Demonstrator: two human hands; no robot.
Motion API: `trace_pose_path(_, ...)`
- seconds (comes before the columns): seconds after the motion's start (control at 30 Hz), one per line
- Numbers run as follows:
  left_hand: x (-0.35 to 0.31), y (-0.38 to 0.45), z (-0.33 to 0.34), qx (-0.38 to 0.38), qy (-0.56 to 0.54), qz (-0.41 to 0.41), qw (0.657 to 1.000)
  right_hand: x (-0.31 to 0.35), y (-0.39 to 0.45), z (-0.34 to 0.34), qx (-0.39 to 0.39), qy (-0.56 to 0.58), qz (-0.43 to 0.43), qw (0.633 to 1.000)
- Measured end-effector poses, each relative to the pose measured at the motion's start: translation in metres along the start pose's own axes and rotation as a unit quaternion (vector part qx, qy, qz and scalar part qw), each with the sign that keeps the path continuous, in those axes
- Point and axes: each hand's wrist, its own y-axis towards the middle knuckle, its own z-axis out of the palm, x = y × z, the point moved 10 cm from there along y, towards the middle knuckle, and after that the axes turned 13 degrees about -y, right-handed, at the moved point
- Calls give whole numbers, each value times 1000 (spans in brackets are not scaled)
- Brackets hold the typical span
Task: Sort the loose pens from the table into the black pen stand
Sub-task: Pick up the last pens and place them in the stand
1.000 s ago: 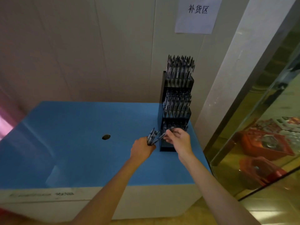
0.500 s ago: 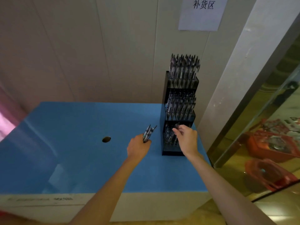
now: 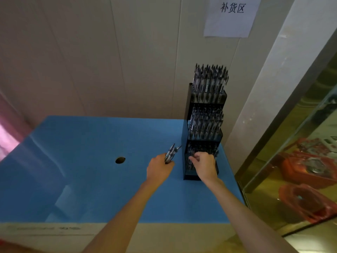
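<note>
A pale panelled wall stands behind a blue table (image 3: 82,161), with a paper sign (image 3: 230,16) taped high on the wall and a glass partition beyond your right forearm. The black pen stand (image 3: 186,143) rises in three tiers directly ahead of your right hand (image 3: 205,166), its upper two tiers packed with upright pens. That hand is at the bottom tier, fingers curled with the fingertips at the pens there; whether it pinches a pen or has just let one go you cannot tell from this view. Your left hand (image 3: 159,168) sits just to the left of the right one and level with it, gripping a small bundle of loose pens (image 3: 171,154) in a closed fist. The bundle's long axis runs up and away from that fist, tips leaning toward the stand's left wall, close to it but not touching. So the supply lies a short reach leftward from your right hand, and the open slots lie straight in front of it. Your right hand is the nearer one to the bottom tier, and it likely makes sense to keep it as the feeding hand. Draw each pen along its own axis, then turn it upright before lowering it, or it may snag on its neighbours. A dark hole (image 3: 120,160) in the tabletop lies well left of your left hand.
</note>
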Motion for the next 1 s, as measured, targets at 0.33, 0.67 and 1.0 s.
trace_pose_path(0.33, -8, -2, 16, 18, -14, 15, 1000, -10, 3, 1, 24, -19, 14, 999)
trace_pose_path(0.67, -18, -4, 29, 36, -7, 13, 999, 18, -17, 8, 167, 311, 46, 935)
trace_pose_path(1.0, -27, -1, 33, 38, -14, 16, 999, 22, -14, -20, 105, 426, 72, 896)
